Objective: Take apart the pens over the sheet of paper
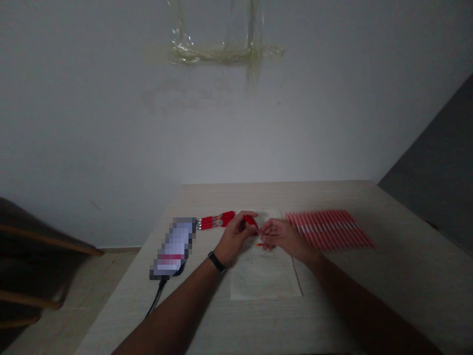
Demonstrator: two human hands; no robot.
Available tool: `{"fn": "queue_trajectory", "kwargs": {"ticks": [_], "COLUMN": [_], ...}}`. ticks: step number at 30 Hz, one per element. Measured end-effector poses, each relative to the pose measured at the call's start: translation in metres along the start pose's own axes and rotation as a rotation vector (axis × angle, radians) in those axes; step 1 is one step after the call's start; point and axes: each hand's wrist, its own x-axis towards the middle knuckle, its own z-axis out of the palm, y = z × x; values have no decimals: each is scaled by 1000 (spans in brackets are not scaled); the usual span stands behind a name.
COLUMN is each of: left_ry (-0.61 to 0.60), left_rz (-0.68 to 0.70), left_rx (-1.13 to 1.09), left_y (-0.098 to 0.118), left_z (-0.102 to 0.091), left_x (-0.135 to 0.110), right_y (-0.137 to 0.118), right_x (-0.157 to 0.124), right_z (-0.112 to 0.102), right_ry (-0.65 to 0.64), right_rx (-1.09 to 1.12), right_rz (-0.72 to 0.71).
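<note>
My left hand (236, 234), with a dark band on its wrist, is closed around a red pen (251, 220), part of which shows above the thumb. Close against it, my right hand (278, 233) has its fingertips pinched together near the pen's lower end. Whatever they grip is too small to make out. Just below the right fingertips a short thin red piece with a yellowish end (259, 244) shows; I cannot tell if it is held or lying. Under both hands is a pale sheet (264, 281).
Several red pens with silvery tips (212, 222) lie left of my hands. To the right, many slim pinkish-red sticks (328, 229) form a neat row. A phone (173, 249) with a black cable (157, 298) is at the table's left. Behind the table (207, 315) stands a wall (277, 133).
</note>
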Motion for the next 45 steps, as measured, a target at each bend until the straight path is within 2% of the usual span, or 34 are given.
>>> {"fn": "queue_trajectory", "kwargs": {"ticks": [4,19,29,35,41,45], "left_ry": [-24,21,55,75,82,99], "left_rz": [12,5,30,37,45,61], "left_rx": [5,8,43,58,88,90], "left_y": [-1,5,10,14,10,7], "left_z": [0,-1,-2,-2,-5,-6], "left_x": [0,-1,-1,-2,0,0], "right_y": [0,3,-2,-6,0,-5], "right_x": [0,1,-2,-3,1,0], "right_z": [2,-1,-3,-2,-5,-7], "right_ry": [-47,-27,0,-6,13,42], "right_rx": [29,24,-152,-178,-244,-332], "right_rz": [25,25,-10,-55,-88,-121]}}
